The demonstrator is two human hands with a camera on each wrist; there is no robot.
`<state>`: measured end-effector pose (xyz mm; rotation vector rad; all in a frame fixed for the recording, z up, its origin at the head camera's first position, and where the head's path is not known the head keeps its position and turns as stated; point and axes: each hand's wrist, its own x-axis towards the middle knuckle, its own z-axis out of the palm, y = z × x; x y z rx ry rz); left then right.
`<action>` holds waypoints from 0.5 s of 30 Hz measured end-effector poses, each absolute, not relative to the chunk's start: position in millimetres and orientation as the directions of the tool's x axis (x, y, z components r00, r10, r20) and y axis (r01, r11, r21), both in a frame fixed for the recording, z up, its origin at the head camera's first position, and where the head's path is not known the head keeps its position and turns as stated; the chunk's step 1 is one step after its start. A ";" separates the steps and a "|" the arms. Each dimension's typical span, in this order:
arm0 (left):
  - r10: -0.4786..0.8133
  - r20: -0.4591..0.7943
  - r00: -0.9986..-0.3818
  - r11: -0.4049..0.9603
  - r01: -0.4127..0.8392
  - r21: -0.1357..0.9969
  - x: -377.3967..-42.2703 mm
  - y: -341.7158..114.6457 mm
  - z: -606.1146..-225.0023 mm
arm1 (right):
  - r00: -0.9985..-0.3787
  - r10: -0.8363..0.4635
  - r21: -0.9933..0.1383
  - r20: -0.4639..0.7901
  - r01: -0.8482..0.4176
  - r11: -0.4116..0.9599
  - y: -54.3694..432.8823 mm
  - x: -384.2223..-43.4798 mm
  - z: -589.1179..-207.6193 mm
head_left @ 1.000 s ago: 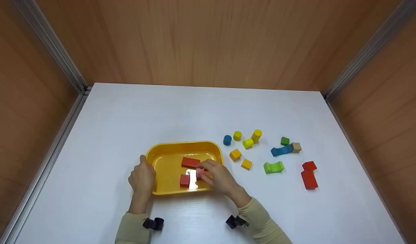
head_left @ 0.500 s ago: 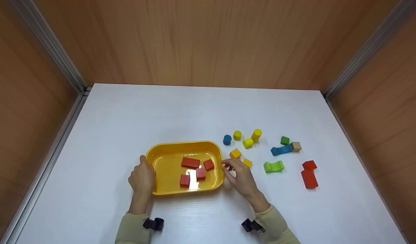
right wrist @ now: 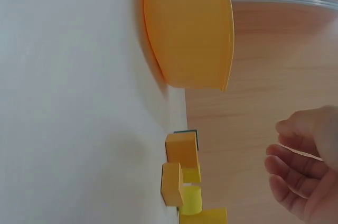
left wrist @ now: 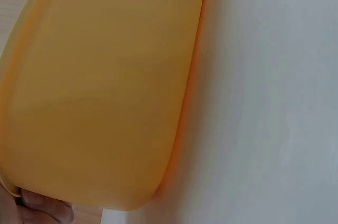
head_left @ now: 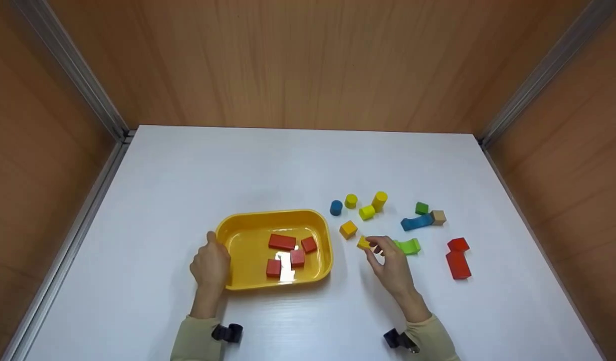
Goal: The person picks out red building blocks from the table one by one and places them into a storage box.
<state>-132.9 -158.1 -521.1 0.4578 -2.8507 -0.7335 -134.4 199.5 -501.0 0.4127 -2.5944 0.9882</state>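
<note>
My left hand [head_left: 210, 263] grips the left rim of a yellow plastic tray [head_left: 242, 250]; in the left wrist view its curled fingers [left wrist: 50, 208] show at the tray's edge. Several red blocks, one of them longer [head_left: 282, 241], lie inside the tray. My right hand [head_left: 395, 273] hovers just right of a small orange-yellow block [head_left: 362, 242], overlapping its edge in the head view. The right wrist view shows the right hand [right wrist: 306, 166] with loosely bent fingers, nothing between them, and a gap to that block [right wrist: 171, 184].
Behind the right hand lie another orange-yellow cube [head_left: 348, 229], a blue cylinder [head_left: 336, 207] and yellow cylinders [head_left: 367, 212]. A light green curved block [head_left: 409, 246], a blue arch [head_left: 416, 222], a green cube [head_left: 422, 208], a wooden cube [head_left: 438, 217] and red blocks [head_left: 458, 265] lie farther right.
A red block was let go in the tray between the first two frames. My right hand has moved right, out of the tray, to the small orange-yellow block. My left hand stays put.
</note>
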 end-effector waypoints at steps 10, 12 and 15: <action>-0.335 0.071 -0.939 0.830 -0.259 0.495 -132.9 -158.0 -521.7 | -0.914 -0.041 -0.557 0.403 -0.280 0.782 245.0 -129.4 -509.6; -0.337 0.068 -0.939 0.829 -0.262 0.494 -133.0 -158.1 -521.2 | -0.913 -0.016 -0.553 0.409 -0.261 0.791 253.6 -128.0 -510.6; -0.343 0.065 -0.937 0.828 -0.269 0.493 -133.3 -158.5 -520.6 | -0.907 0.011 -0.550 0.421 -0.246 0.798 269.2 -128.8 -518.8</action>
